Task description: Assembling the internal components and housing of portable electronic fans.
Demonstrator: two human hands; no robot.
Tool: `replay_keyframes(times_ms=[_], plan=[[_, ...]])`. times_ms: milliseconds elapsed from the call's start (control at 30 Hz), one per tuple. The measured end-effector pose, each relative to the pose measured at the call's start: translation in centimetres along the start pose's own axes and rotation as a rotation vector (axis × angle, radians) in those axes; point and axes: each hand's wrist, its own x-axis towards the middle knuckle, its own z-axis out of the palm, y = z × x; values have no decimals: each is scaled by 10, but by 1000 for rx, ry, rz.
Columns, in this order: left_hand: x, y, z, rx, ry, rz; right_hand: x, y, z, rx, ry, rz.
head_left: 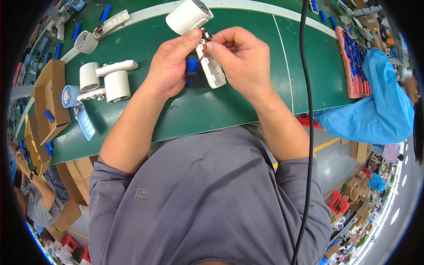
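Above the green bench I hold a white hair-dryer-shaped housing with a round barrel (pixel 185 18) and an open handle shell (pixel 213 70). My left hand (pixel 173 59) is closed round its neck, thumb on top beside the barrel. The fingers of my right hand (pixel 240 57) are pinched at the same joint, on thin wires (pixel 203 52) by a small dark part. Exactly what sits between those fingertips is partly hidden. A blue cylindrical battery (pixel 193 65) shows behind the handle shell, next to my left palm.
Similar white housings (pixel 117 86) lie to the left, near a light-blue one (pixel 85 121). Cardboard boxes (pixel 55 97) stand at the left edge. A black cable (pixel 304 88) hangs down on the right. Beyond it are a pink tray (pixel 360 90) of blue-handled pieces and a blue cloth (pixel 375 115).
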Motion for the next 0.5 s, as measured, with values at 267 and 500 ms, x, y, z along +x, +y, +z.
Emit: replay_keyframes(times_ms=[267, 500], plan=[[3, -6, -2, -6, -4, -13, -4, 7, 2, -87, 42, -107], [1, -6, 4, -18, 22, -12, -6, 4, 3, -8, 72, 42]])
